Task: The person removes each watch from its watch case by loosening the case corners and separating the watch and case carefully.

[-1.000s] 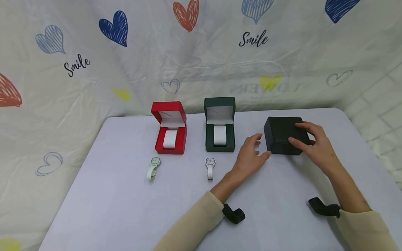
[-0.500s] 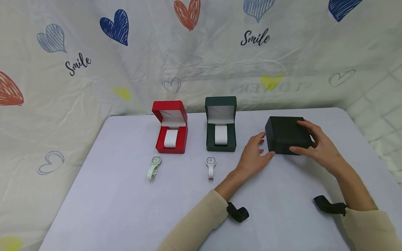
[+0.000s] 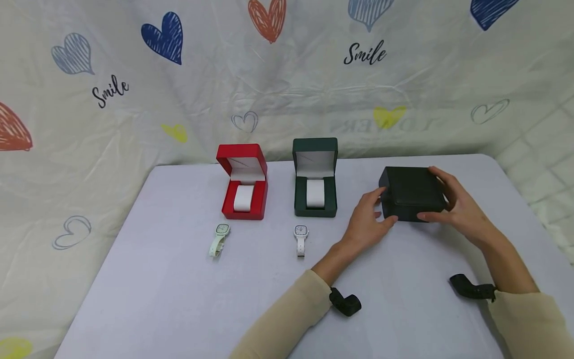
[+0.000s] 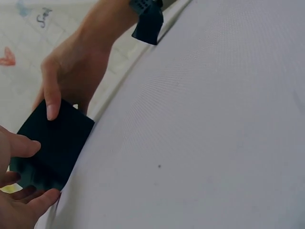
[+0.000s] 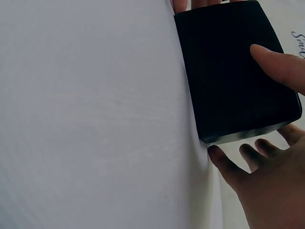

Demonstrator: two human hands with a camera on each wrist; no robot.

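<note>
A closed black box (image 3: pixel 414 192) stands at the back right of the table. My right hand (image 3: pixel 466 209) holds its right end, thumb on the front face and fingers round the far side. My left hand (image 3: pixel 367 219) is at its left end, thumb at the lower front corner and fingers along the side. In the left wrist view, the left thumb (image 4: pixel 24 144) overlaps the box's face. Further left stand an opened green watch box (image 3: pixel 315 199) and an opened red watch box (image 3: pixel 243 202), each with a white cushion inside.
A white watch (image 3: pixel 301 239) lies in front of the green box. Before the red box lies a pale green watch (image 3: pixel 219 239). The white table (image 3: pixel 179 299) ends at a hanging cloth (image 3: pixel 202 85) printed with hearts.
My right hand has slid from the box's top to its right end and front. My left hand has moved right, up to the box's left end.
</note>
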